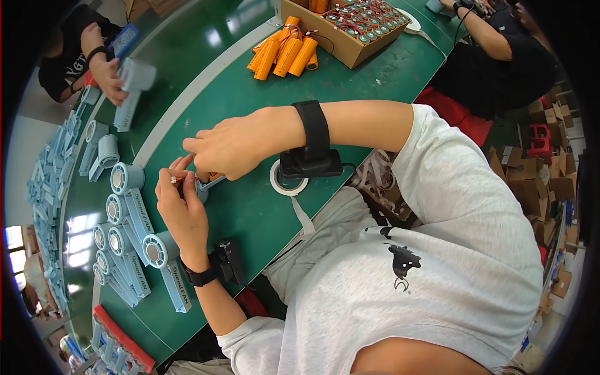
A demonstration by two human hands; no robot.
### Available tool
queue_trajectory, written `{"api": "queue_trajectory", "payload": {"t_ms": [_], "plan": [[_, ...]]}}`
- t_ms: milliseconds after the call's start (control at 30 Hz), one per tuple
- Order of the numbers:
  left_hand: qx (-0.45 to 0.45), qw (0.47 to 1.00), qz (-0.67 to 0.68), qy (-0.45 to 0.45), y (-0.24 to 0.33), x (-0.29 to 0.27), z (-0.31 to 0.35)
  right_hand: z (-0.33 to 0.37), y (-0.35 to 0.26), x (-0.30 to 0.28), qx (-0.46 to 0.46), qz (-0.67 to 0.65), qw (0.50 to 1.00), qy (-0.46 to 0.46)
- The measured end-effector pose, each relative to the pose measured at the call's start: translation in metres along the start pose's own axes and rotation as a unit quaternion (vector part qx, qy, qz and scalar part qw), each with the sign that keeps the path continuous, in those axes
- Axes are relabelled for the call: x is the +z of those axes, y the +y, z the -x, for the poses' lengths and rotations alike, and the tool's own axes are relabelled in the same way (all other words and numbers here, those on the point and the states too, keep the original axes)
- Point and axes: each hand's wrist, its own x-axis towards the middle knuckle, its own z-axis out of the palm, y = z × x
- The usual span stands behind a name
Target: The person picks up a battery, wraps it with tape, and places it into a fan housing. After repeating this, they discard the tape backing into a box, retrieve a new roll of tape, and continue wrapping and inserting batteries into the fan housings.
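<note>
My left hand (pixel 182 209) is closed around a blue-grey handheld fan part (pixel 202 190), most of it hidden by my fingers. A small white connector with reddish wire (pixel 175 180) shows at its thumb and fingertips. My right hand (pixel 240 144) reaches over from above, its fingers curled down onto the same part, with their tips hidden. A bit of orange (pixel 214 176), perhaps a battery, peeks out under the right palm. Left of my hands, several blue-grey handheld fans (pixel 160 250) lie in a cluster on the green table (pixel 250 209).
A roll of white tape (pixel 275 181) lies under my right wrist. Orange battery packs (pixel 287 53) are heaped beside a cardboard box (pixel 356 50) of batteries. A long pile of fan parts (pixel 50 181) lines the far left. One co-worker's hand (pixel 112 81) holds a fan; another person (pixel 494 69) sits upper right.
</note>
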Motion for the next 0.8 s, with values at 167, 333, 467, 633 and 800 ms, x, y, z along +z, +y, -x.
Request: {"api": "queue_trajectory", "payload": {"t_ms": [167,333,467,633,800], "plan": [[0.055,0.994,-0.093,0.02,0.002,0.005,-0.002,0.004,0.013,0.02,-0.054,-0.019,0.997,0.051],[0.077,0.994,-0.079,0.018,0.006,0.013,0.003,0.033,-0.002,0.031,-0.017,0.028,0.98,0.197],[0.134,0.984,-0.118,0.015,0.005,0.016,0.003,0.059,-0.006,0.009,0.019,-0.102,0.931,0.35],[0.164,0.976,-0.14,0.014,0.01,0.022,0.001,0.058,-0.005,0.008,0.062,-0.244,0.918,0.307],[0.153,0.977,-0.147,0.022,0.01,0.021,0.0,0.06,0.006,0.028,-0.026,-0.241,0.883,0.403]]}}
